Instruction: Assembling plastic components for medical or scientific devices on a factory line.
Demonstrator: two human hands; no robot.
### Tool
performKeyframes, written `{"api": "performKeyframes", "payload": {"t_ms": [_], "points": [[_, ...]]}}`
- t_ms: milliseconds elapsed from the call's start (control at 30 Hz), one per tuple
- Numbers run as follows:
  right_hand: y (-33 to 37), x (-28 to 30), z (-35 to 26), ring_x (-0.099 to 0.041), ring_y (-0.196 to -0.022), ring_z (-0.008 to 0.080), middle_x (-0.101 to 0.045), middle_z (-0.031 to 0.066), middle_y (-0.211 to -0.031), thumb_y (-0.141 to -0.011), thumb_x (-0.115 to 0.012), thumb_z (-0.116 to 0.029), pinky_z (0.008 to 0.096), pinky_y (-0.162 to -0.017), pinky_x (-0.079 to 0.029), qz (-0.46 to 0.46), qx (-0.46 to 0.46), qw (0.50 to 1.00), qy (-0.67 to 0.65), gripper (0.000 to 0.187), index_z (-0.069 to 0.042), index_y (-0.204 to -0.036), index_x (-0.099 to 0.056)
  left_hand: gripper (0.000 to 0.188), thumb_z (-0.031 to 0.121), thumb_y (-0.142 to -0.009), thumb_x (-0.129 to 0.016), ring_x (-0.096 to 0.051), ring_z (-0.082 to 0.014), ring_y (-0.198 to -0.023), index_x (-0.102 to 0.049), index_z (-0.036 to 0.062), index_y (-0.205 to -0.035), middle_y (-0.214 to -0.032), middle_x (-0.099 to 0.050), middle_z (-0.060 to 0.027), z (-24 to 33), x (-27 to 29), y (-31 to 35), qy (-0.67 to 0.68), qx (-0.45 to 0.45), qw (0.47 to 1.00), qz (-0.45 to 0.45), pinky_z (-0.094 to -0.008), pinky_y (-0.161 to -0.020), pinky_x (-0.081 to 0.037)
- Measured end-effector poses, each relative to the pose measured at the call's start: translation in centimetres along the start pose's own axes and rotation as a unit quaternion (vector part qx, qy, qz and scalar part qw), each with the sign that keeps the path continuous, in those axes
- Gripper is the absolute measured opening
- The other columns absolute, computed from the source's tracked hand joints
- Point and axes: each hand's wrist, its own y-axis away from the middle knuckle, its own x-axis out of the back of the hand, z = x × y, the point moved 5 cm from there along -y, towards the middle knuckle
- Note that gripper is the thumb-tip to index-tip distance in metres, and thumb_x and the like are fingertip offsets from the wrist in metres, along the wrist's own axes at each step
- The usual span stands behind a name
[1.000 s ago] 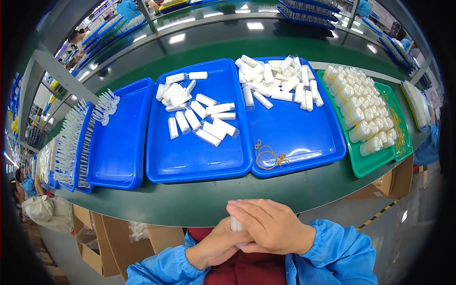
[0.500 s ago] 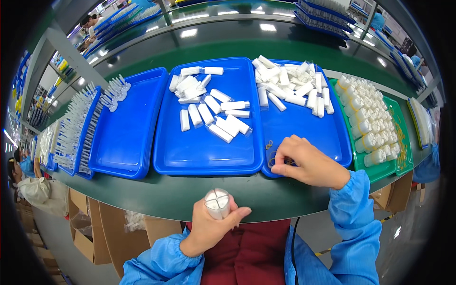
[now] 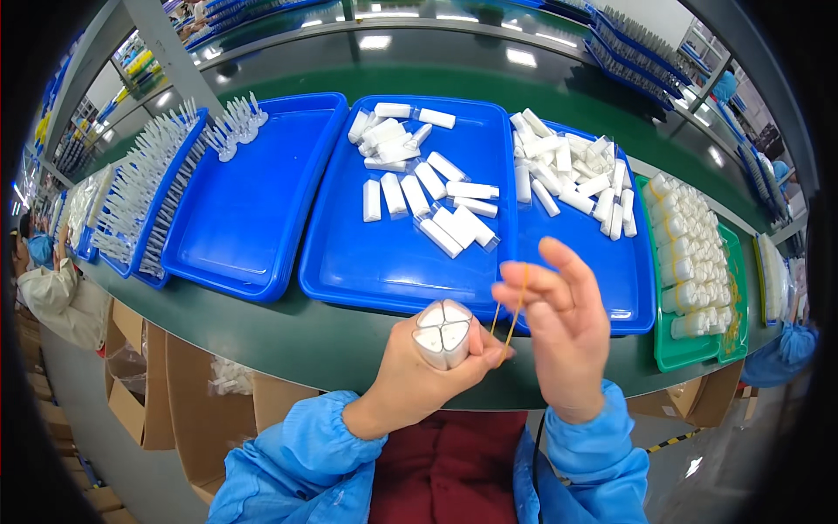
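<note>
My left hand [image 3: 397,384] is wrapped round an upright bundle of several white wedge-shaped pieces [image 3: 443,335] in clear wrap, their ends facing up. A yellow rubber band [image 3: 518,316] stretches from my left thumb tip up to the fingers of my right hand [image 3: 569,336]. The right fingers are bent and hold the band's upper end beside the bundle. Beyond my hands, loose wrapped white pieces [image 3: 429,179] lie in the middle blue tray [image 3: 393,266]. More white pieces [image 3: 572,166] are heaped in the right blue tray [image 3: 624,297].
Banded white bundles [image 3: 685,240] stand in a green tray [image 3: 676,354] at the right, with loose rubber bands [image 3: 735,275] beside them. To the left are a blue tray [image 3: 253,210] and racks of thin white upright parts [image 3: 144,196]. Cardboard boxes [image 3: 205,406] sit below the bench edge.
My right hand has come from the right blue tray to my left hand, bringing a rubber band. The left hand has moved up and right with the bundle. The view has shifted.
</note>
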Motion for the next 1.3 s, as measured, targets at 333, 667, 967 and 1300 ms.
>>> {"api": "performKeyframes", "payload": {"t_ms": [333, 667, 967, 1300], "points": [[-0.5, -0.2, -1.9, -0.068, -0.107, 0.0188, -0.073, 0.0028, -0.102, -0.079, -0.082, -0.043, 0.0458, -0.109, -0.04, -0.274, 0.184, 0.772, 0.544, 0.058, -0.009, -0.123, -0.065, 0.03, 0.012, -0.081, -0.081, -0.065, -0.0188, -0.068, -0.06, 0.0017, -0.098, -0.078, -0.066, -0.0076, 3.5, 1.8, 1.3, -0.323, 0.002, 0.94, -0.111, -0.0296, -0.063, -0.052], [2.3, -0.9, -4.3, -0.063, -0.12, 0.0369, -0.056, 0.0266, -0.142, -0.107, -0.037, -0.041, 0.0417, -0.097, -0.048, 0.061, -0.041, 0.915, -0.397, 0.065, 0.003, -0.155, -0.034, 0.034, 0.035, -0.097, -0.068, -0.048, -0.0121, -0.05, -0.056, 0.0026, -0.101, -0.065, -0.054, -0.0045, 4.9, 2.6, 2.5, -0.132, -0.189, 0.951, 0.205, -0.025, -0.047, -0.04], [1.6, -0.2, -2.7, -0.064, -0.117, 0.0263, -0.061, 0.0186, -0.137, -0.073, -0.093, -0.028, 0.0403, -0.1, -0.05, -0.144, 0.016, 0.977, 0.159, 0.091, 0.001, -0.145, -0.047, 0.097, 0.015, -0.071, -0.093, -0.066, -0.0162, -0.057, -0.039, -0.0042, -0.151, -0.07, -0.067, -0.0064, 4.8, -2.0, 3.9, -0.419, -0.228, 0.878, 0.033, -0.0322, -0.054, -0.052], [5.8, -1.2, -4.6, -0.068, -0.089, 0.0168, -0.069, 0.0004, -0.095, -0.088, -0.074, -0.038, 0.0373, -0.093, -0.045, -0.417, 0.027, 0.779, 0.468, 0.039, -0.011, -0.116, -0.069, 0.04, 0.006, -0.084, -0.08, -0.064, -0.0096, -0.081, -0.066, 0.0011, -0.121, -0.092, -0.069, -0.0048, 3.0, 0.6, 2.6, -0.037, 0.2, 0.971, -0.126, -0.0244, -0.069, -0.052]]}}
